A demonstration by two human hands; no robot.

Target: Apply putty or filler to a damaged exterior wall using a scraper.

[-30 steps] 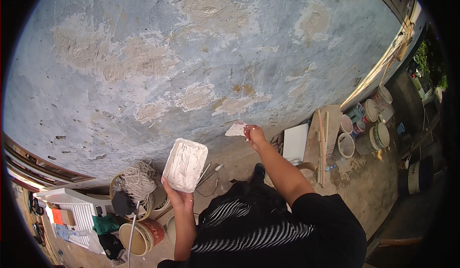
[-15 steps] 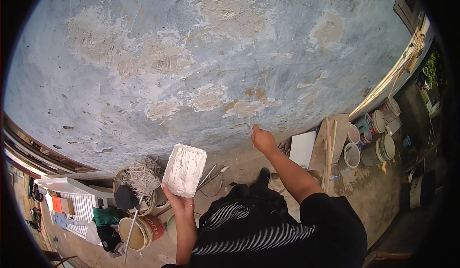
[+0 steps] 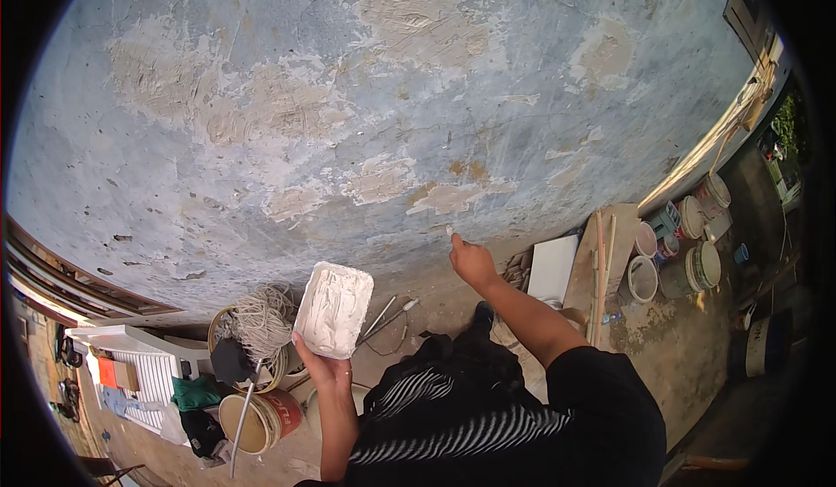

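Measured from the right hand (image 3: 473, 263): gap clear toward 8 o'clock, up to the tray (image 3: 334, 308). Wall (image 3: 418, 130) obstructs 12 o'clock; white panel (image 3: 553, 268) and wooden poles (image 3: 600, 269), 3 o'clock. Rope bundle (image 3: 261, 320) crowds tray's 9 o'clock.

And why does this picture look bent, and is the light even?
Head view: the wall looks bowed within a dark round rim, typical of a fisheye lens; head view: uneven light, the tray in the left hand bright, the barrel at far right in shade.
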